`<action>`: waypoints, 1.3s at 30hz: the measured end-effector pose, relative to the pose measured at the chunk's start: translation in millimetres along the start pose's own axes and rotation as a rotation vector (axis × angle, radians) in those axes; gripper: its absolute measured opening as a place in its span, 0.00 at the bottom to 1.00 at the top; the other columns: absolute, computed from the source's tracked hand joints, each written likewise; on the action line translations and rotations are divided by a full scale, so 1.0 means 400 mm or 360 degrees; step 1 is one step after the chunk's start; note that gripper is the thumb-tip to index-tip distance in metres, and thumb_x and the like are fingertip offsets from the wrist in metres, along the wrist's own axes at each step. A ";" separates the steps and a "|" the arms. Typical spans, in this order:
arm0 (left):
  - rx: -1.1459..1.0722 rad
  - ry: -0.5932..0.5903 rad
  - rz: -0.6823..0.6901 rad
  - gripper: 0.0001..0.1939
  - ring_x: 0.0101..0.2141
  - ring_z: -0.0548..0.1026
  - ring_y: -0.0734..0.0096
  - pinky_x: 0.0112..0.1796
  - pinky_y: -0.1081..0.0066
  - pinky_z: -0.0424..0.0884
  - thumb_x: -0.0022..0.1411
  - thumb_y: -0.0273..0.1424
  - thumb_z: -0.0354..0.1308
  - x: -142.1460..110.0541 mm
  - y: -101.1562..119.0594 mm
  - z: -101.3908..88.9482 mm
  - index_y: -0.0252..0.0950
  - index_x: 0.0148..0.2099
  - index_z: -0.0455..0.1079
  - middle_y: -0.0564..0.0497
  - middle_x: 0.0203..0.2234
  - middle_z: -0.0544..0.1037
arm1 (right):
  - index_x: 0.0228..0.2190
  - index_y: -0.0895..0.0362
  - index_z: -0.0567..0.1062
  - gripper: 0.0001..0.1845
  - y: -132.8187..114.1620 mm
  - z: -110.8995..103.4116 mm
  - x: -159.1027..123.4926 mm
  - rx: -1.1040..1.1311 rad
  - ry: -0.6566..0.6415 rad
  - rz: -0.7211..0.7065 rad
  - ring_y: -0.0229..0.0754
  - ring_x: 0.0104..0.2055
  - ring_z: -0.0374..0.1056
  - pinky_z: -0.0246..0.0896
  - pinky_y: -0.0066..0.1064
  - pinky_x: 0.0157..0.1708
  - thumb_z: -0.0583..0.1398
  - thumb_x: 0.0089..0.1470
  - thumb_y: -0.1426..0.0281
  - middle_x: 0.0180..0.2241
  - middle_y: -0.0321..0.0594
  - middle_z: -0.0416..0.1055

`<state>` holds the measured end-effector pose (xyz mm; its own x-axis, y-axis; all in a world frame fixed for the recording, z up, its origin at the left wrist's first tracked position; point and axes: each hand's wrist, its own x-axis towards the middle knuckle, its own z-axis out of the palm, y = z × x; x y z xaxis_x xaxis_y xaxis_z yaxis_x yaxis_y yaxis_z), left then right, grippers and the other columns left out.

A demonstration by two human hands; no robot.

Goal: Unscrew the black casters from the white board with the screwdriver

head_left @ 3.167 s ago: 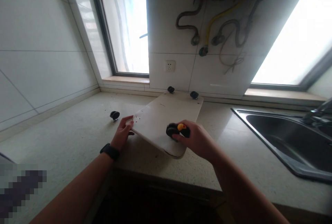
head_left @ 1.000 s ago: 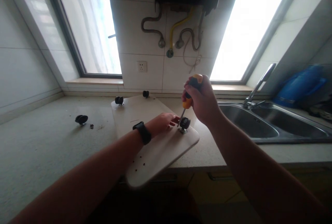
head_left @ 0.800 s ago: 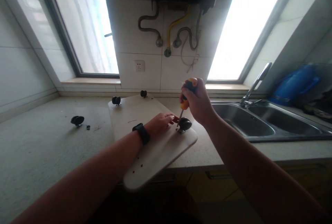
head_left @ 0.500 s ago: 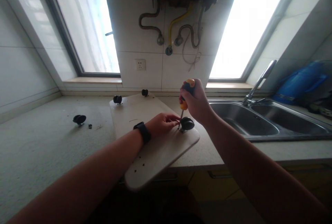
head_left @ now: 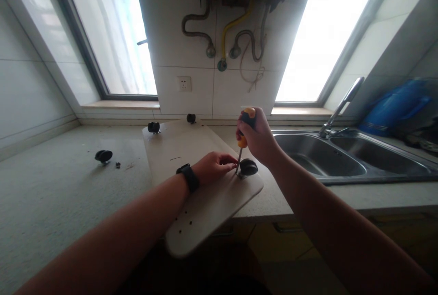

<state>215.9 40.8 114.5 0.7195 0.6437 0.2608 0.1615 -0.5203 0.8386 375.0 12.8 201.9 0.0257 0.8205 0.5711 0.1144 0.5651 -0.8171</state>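
Note:
My right hand [head_left: 255,128] is wrapped round the yellow and black handle of a screwdriver [head_left: 242,142]. The shaft points down, its tip at the mounting plate of a black caster wheel [head_left: 248,167] near the right corner of a white board [head_left: 201,140]. My left hand [head_left: 215,165], with a black watch on the wrist, rests on the board. Its fingertips are closed together beside the screwdriver tip; whatever they pinch is too small to make out. Two more casters [head_left: 153,127] [head_left: 190,118] stand on the board's far end. Several small holes show at its near corner.
A loose caster [head_left: 103,156] lies on the speckled counter [head_left: 68,185] at left, beside small dark bits [head_left: 118,165]. To the right is a double steel sink [head_left: 308,158] with a tap [head_left: 342,108]. The board's near corner overhangs the counter edge.
The caster at the screwdriver has tilted and shifted slightly toward me. The board's near corner has dipped a little. My right hand has come slightly lower with the screwdriver; both hands keep their grips.

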 end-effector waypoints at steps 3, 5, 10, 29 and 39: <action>0.0054 0.0005 -0.0014 0.16 0.46 0.79 0.60 0.50 0.63 0.71 0.66 0.35 0.58 -0.009 -0.004 0.015 0.34 0.51 0.78 0.43 0.46 0.83 | 0.38 0.49 0.58 0.14 0.006 -0.004 -0.018 -0.0023 -0.0008 0.0016 0.30 0.22 0.62 0.58 0.30 0.21 0.59 0.54 0.65 0.28 0.28 0.63; 0.0086 -0.0005 -0.0015 0.16 0.45 0.79 0.61 0.49 0.63 0.71 0.66 0.35 0.58 -0.015 -0.007 0.025 0.35 0.52 0.78 0.44 0.46 0.83 | 0.38 0.50 0.57 0.14 0.013 -0.008 -0.032 -0.0035 -0.0014 0.0018 0.30 0.22 0.62 0.58 0.30 0.21 0.59 0.55 0.65 0.27 0.28 0.63; 0.0159 -0.0034 -0.0004 0.17 0.42 0.79 0.62 0.46 0.64 0.72 0.66 0.34 0.57 -0.027 -0.009 0.040 0.36 0.53 0.78 0.44 0.45 0.83 | 0.38 0.50 0.59 0.12 0.029 -0.021 -0.067 -0.0049 -0.0033 -0.0023 0.32 0.23 0.63 0.60 0.30 0.23 0.59 0.56 0.66 0.28 0.28 0.63; 0.0269 -0.0054 0.0060 0.11 0.41 0.80 0.65 0.45 0.68 0.72 0.65 0.30 0.58 0.013 -0.016 0.046 0.36 0.46 0.80 0.47 0.41 0.85 | 0.41 0.49 0.61 0.12 0.060 -0.052 -0.107 0.0093 0.0212 -0.0283 0.30 0.24 0.65 0.63 0.29 0.24 0.60 0.57 0.69 0.34 0.29 0.65; 0.0269 0.0041 0.0141 0.13 0.41 0.82 0.63 0.45 0.67 0.72 0.67 0.36 0.61 0.018 -0.037 0.061 0.39 0.49 0.81 0.47 0.42 0.85 | 0.41 0.49 0.60 0.12 0.059 -0.045 -0.125 -0.0058 0.0399 -0.0278 0.31 0.24 0.64 0.64 0.29 0.24 0.59 0.60 0.69 0.30 0.27 0.64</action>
<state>235.1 39.6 92.3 0.7189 0.6041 0.3438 0.2112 -0.6610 0.7200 394.2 -16.2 155.4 0.2460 0.6620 0.7080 0.1741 0.6884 -0.7041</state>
